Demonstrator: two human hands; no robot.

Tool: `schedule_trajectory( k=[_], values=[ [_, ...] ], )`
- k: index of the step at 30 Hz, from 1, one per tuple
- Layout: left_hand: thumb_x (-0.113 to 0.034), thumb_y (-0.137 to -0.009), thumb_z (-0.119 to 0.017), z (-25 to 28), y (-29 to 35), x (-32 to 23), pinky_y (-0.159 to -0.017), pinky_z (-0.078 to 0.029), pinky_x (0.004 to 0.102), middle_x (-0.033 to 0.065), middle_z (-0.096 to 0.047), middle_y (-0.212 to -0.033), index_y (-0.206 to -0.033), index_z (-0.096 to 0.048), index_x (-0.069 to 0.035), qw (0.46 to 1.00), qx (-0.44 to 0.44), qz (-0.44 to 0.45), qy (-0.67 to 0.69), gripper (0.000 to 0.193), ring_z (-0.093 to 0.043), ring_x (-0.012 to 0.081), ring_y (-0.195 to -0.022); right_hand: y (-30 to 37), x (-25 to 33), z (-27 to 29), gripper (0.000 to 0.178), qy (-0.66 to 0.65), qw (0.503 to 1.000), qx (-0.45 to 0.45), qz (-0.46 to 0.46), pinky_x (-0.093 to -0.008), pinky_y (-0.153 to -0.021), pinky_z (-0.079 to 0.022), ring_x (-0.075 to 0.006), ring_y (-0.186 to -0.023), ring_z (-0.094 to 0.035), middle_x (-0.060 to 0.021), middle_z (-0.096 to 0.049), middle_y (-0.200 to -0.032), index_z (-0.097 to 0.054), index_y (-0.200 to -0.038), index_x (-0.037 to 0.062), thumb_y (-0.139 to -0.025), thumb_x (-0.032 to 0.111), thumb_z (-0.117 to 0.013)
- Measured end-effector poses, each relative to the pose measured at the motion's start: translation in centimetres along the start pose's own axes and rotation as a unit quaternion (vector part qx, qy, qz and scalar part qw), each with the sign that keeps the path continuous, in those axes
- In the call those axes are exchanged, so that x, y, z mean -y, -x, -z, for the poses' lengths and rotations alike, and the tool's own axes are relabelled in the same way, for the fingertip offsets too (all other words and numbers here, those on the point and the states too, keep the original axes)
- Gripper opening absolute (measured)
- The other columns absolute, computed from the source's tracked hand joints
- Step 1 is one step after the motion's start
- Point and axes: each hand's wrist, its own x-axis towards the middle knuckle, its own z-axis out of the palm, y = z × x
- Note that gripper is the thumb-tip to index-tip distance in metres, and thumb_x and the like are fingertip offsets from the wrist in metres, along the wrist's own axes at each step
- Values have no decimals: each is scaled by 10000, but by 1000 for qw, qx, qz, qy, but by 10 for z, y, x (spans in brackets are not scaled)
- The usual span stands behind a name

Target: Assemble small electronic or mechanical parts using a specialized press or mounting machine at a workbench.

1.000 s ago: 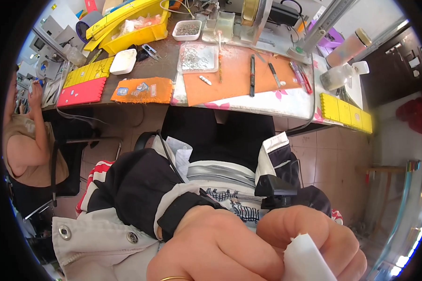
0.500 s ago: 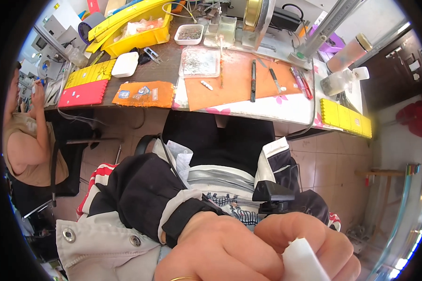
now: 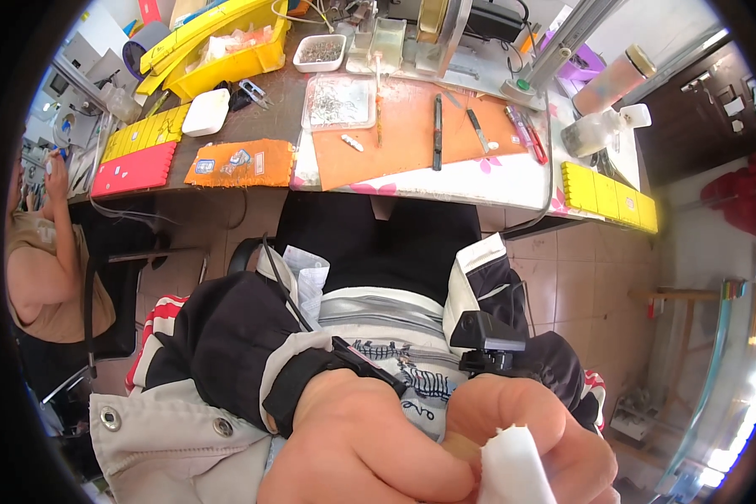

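Observation:
Close to the camera, at the lower edge, my left hand and my right hand meet in front of my chest. Both are closed, the left thumb pressing in toward the right hand's curled fingers. A white, torn-edged strip, like tape or tissue, shows at the right hand; whether it is held or wrapped round the thumb I cannot tell. What the fingertips grip is hidden between the hands and below the frame. A slim dark thing lies by my left wrist, over my shirt.
Ahead stands a workbench with an orange mat, a black pen-like tool, a shallow clear tray, a yellow bin and yellow strips. A black device sits at my chest. Another person sits at left.
The whole view has shifted slightly, so the bench and my hands appear farther left. My hands stay closed together, and more of the slim dark thing by my left wrist shows.

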Motion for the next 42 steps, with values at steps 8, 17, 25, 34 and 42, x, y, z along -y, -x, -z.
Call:
schedule_trajectory(
  k=[8, 17, 25, 34, 42],
  values=[
    [-44, -924, -572, 27, -24, -87, -490, -409, 255, 76, -549, -735, -958, -632, -8, 782, 520, -45, -340, 78, -499, 147, -556, 14, -31, 11, 157, -121, 986, -60, 95, -288, -701, -473, -185, -805, -596, -82, -629, -864, -688, -967, -6, -836, -60, -619],
    [-13, -939, -547, -53, -58, -157, -714, -477, 273, 125, -642, -964, -1125, -665, 67, 177, 318, -218, -905, 234, -597, 165, -843, -8, -61, -6, 228, -320, 932, -125, 112, -293, -741, -481, -204, -845, -607, -121, -647, -927, -697, -1040, -47, -831, -120, -643],
    [17, -927, -585, -51, -58, -184, -759, -438, 270, 117, -669, -1001, -1123, -662, 69, 279, 227, -292, -886, 217, -584, 154, -878, 11, -98, -21, 286, -522, 830, -195, -22, -245, -774, -486, -130, -880, -622, -133, -650, -1158, -620, -1223, -83, -944, -72, -561],
    [30, -923, -592, -58, -57, -174, -912, -447, 257, 89, -626, -1130, -1252, -563, 103, 425, 185, -268, -844, 338, -584, 115, -1025, 17, -115, -21, 347, -555, 799, -228, -25, -417, -1086, -426, -292, -1282, -532, -210, -447, -1473, -522, -1316, -93, -983, -6, -474],
    [87, -721, -684, -65, -60, -182, -670, -412, 281, 126, -628, -904, -1046, -653, 40, 71, 341, -382, -856, 329, -547, 202, -739, 21, -98, -19, 295, -401, 879, -256, 7, -294, -801, -515, -190, -886, -660, -205, -644, -1129, -618, -1192, -114, -902, -85, -578]
  ],
)
